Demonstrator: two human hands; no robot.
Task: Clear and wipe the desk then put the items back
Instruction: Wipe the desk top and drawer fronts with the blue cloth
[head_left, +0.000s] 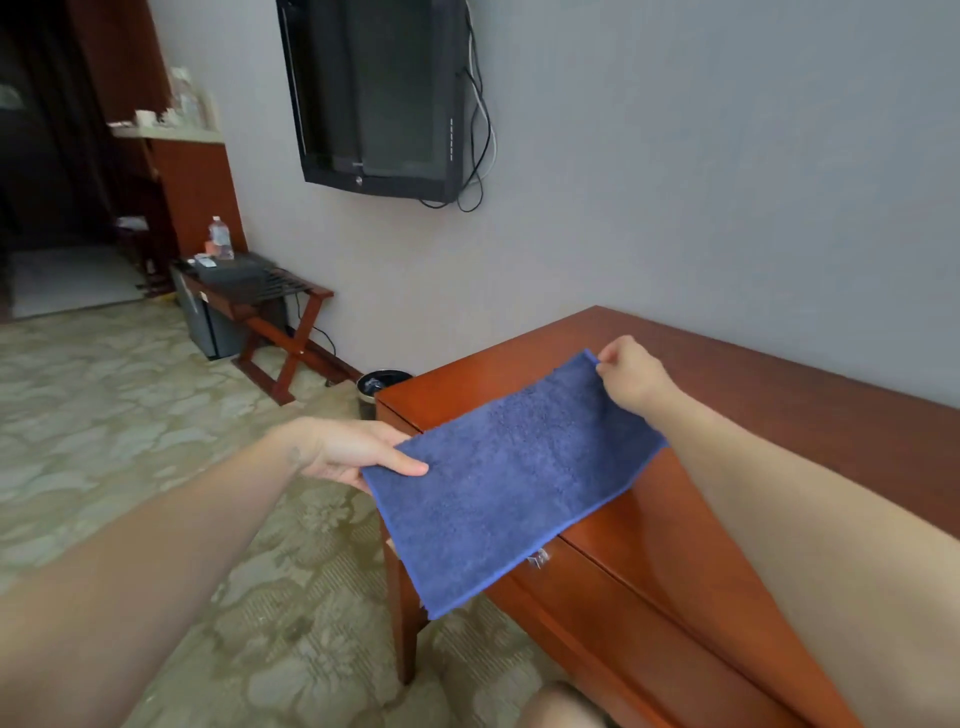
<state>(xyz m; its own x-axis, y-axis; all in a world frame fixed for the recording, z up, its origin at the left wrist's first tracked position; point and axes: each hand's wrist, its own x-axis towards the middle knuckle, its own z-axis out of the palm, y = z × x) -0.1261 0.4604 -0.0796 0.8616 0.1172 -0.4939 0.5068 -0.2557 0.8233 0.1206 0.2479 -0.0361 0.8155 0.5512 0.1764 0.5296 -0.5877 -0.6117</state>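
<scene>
Currently blue cloth (509, 467) stretched above tabletop (779, 395) corner: left grip (353, 452) pinches near end off the edge, right grip (628, 374) pinches far end over wood; long axis diagonal, near-left to far-right.

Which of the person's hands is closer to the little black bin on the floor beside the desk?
Left. The left hand holds a cloth corner just off the desk's end, near the bin. The right hand pinches another corner over the desk, farther away.
</scene>
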